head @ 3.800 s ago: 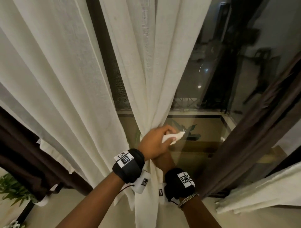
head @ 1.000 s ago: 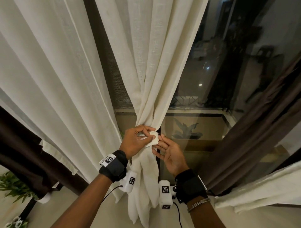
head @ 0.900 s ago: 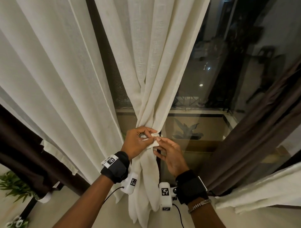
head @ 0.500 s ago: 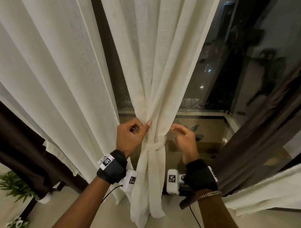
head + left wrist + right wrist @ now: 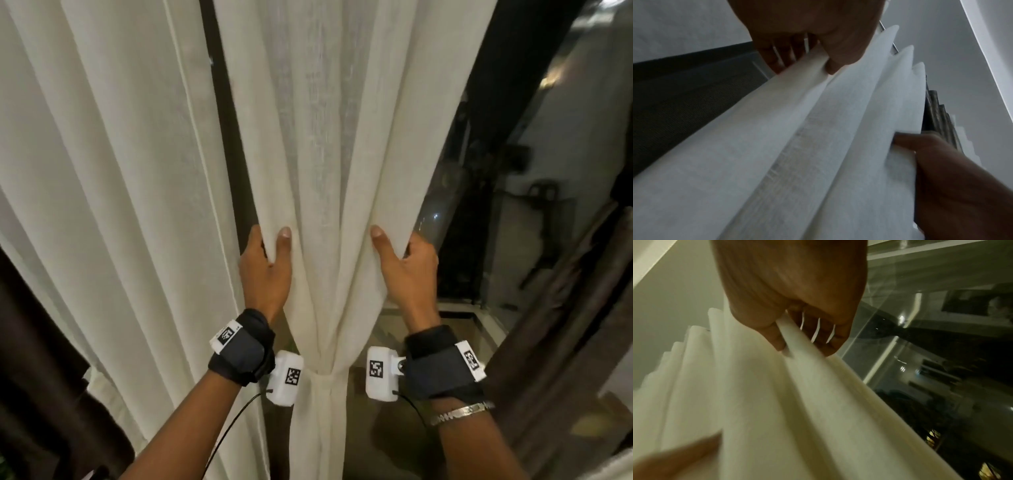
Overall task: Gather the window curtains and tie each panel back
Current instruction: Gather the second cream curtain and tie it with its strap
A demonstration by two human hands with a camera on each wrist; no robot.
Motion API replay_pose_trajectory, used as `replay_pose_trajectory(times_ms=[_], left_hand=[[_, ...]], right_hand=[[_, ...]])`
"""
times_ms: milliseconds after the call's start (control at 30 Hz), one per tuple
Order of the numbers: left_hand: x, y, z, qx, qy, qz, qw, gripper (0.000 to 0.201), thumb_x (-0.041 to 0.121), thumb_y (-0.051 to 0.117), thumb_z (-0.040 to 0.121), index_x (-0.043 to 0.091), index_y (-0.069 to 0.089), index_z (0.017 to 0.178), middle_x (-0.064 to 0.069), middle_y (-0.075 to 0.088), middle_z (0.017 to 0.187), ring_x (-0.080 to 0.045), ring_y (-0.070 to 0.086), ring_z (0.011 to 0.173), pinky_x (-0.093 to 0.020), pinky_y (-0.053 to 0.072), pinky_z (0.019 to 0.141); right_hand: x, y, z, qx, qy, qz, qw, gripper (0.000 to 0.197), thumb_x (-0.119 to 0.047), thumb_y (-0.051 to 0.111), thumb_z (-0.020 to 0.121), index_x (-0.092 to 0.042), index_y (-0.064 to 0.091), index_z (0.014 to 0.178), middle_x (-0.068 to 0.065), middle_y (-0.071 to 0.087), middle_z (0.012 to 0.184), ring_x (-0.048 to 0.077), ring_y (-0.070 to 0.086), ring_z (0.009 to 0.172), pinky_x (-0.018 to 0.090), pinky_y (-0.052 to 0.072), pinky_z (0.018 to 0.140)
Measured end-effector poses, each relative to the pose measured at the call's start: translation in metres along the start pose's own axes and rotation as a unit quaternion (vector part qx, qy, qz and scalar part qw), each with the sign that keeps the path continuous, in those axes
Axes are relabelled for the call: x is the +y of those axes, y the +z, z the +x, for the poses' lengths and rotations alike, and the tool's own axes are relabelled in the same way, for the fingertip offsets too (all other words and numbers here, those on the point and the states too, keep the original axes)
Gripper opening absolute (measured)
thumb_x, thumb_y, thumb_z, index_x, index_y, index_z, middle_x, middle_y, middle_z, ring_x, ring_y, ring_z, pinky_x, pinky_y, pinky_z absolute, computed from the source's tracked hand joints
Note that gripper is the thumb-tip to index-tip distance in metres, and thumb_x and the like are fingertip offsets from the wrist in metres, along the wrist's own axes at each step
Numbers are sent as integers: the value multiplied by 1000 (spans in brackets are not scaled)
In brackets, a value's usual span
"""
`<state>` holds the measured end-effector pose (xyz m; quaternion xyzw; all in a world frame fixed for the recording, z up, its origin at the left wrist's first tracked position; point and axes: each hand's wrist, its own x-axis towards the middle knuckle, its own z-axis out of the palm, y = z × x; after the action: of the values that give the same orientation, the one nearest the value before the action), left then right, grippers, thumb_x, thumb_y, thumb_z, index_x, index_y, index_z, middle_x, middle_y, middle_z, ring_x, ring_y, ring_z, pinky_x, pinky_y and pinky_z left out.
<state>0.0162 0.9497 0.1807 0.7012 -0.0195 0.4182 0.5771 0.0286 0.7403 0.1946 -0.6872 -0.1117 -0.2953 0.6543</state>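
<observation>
A cream sheer curtain panel (image 5: pixel 329 154) hangs in front of me, cinched low down by a cream tie-back band (image 5: pixel 323 379). My left hand (image 5: pixel 265 270) grips the panel's left edge fold above the band, thumb in front and fingers behind the cloth. My right hand (image 5: pixel 402 270) grips the right edge fold at the same height. In the left wrist view the left hand (image 5: pixel 807 48) pinches a fold of the curtain (image 5: pixel 797 146). The right wrist view has the right hand (image 5: pixel 797 321) pinching the curtain (image 5: pixel 766 402) edge.
A second cream panel (image 5: pixel 102 205) hangs loose to the left, with a dark brown curtain (image 5: pixel 41 394) beyond it. Another brown curtain (image 5: pixel 565 342) slants at the right. Dark window glass (image 5: pixel 513 205) with reflections is behind the panel.
Both hands have let go of the tie-back, which now stays wrapped round the panel. They have moved up and taken hold of the panel's left and right edges.
</observation>
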Motion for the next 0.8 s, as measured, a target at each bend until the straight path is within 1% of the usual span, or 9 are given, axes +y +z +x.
replay_pose_trajectory(times_ms=[100, 167, 233, 300, 400, 533, 667, 733, 800], left_hand=[[-14, -20, 12, 75, -24, -9, 997, 14, 41, 61, 104, 28, 59, 98, 13, 66, 89, 2, 65, 78, -32, 56, 80], [-28, -34, 16, 137, -46, -9, 989, 29, 49, 57, 99, 20, 56, 97, -2, 67, 89, -20, 66, 83, -47, 59, 88], [-27, -36, 11, 130, -57, -12, 990, 25, 48, 59, 101, 22, 57, 103, -4, 69, 101, -28, 68, 95, -51, 58, 94], [-16, -28, 1, 89, -45, -29, 995, 18, 39, 67, 101, 31, 56, 113, 7, 69, 108, -16, 70, 101, -35, 60, 92], [3, -13, -4, 42, 13, -26, 999, 37, 33, 75, 94, 34, 53, 124, 25, 66, 108, 12, 65, 93, -7, 53, 78], [15, -9, 13, 68, 90, 29, 993, 8, 29, 69, 100, 28, 61, 98, 27, 62, 81, 5, 60, 76, -6, 49, 70], [2, -24, 22, 165, 62, 22, 984, 22, 32, 66, 102, 18, 58, 88, 13, 55, 68, 0, 52, 63, -12, 45, 61], [-4, -28, 14, 167, 42, 26, 985, 21, 32, 66, 102, 20, 58, 88, 13, 57, 68, 1, 53, 62, -12, 46, 60], [-8, -25, 4, 129, 30, 30, 991, 16, 31, 69, 100, 24, 62, 88, 17, 65, 74, -1, 59, 66, -12, 50, 62]], right_hand=[[21, -40, 32, 166, 40, -15, 985, 10, -31, 72, 100, -21, 70, 97, -9, 70, 87, 13, 66, 81, 52, 62, 91], [30, -59, 34, 243, 56, -8, 968, 17, -34, 70, 100, -18, 67, 95, -5, 69, 87, 18, 63, 85, 53, 60, 92], [29, -61, 24, 219, 49, -4, 974, 24, -40, 73, 98, -18, 68, 103, -6, 72, 94, 16, 67, 86, 47, 62, 89], [19, -54, 16, 175, 24, 15, 984, 37, -45, 76, 94, -21, 65, 120, -8, 72, 108, 4, 68, 92, 34, 63, 85], [-1, -44, 27, 122, -25, 57, 991, 52, -42, 79, 93, -26, 56, 137, -17, 67, 117, -8, 68, 98, 12, 59, 76], [-14, -46, 64, 63, -88, 26, 994, 18, -31, 74, 99, -18, 72, 111, -7, 77, 107, 4, 75, 94, 20, 61, 77], [8, -77, 99, 272, -56, 43, 960, 16, -30, 72, 98, -15, 70, 100, -4, 67, 81, -11, 58, 61, 33, 57, 71], [19, -84, 99, 322, -43, 58, 944, 25, -34, 69, 99, -10, 69, 107, 5, 67, 90, -14, 57, 60, 17, 54, 68], [22, -77, 89, 287, -55, 47, 955, 28, -39, 70, 99, -12, 68, 108, 7, 68, 98, -9, 59, 66, 5, 47, 65]])
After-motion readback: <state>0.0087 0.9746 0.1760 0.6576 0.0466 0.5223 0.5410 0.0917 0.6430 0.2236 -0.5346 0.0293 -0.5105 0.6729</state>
